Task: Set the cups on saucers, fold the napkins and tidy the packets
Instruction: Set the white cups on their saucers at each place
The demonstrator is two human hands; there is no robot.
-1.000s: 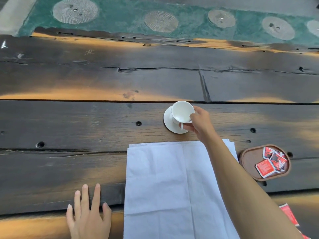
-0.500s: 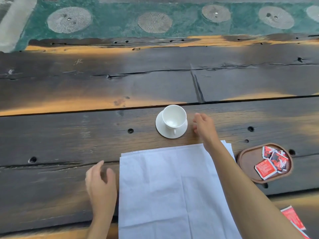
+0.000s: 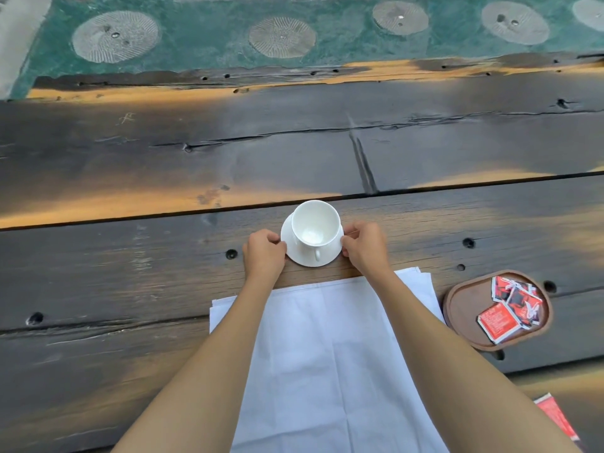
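A white cup stands upright on a white saucer on the dark wooden table, its handle pointing toward me. My left hand pinches the saucer's left rim and my right hand pinches its right rim, fingers curled. A white napkin lies spread flat just in front of the saucer, under both forearms. Several red packets sit in a small oval wooden tray to the right.
Another red packet lies loose on the table at the lower right edge. Beyond the table's far edge is a green floor with round grey discs. The planks have cracks and small holes.
My right hand let go of the cup handle and moved to the saucer's right rim. My left hand left the table's near edge and came up to the saucer's left rim.
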